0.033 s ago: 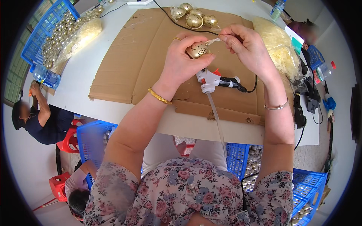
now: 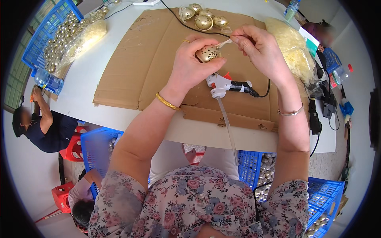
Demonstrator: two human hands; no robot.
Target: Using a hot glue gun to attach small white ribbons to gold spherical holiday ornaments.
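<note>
My left hand (image 2: 193,65) is curled round a gold bauble (image 2: 207,53) with a dark speckled pattern, thumb and fingers on its sides. A short pale ribbon (image 2: 225,42) runs from the bauble's right side to my right hand (image 2: 256,49), whose thumb and forefinger pinch its end. Just below the hands a white glue gun (image 2: 219,85) with a red part lies on the cardboard (image 2: 139,63). From it a long translucent glue stick (image 2: 228,129) juts toward me past the table edge.
Several gold baubles (image 2: 203,22) stand at the cardboard's far edge, beside a black cable. At right lies a bag of pale yellowish pieces (image 2: 291,47). A blue crate (image 2: 35,43) spilling small baubles is at far left. Another person (image 2: 43,123) sits at left; blue crates (image 2: 323,202) stand below the table.
</note>
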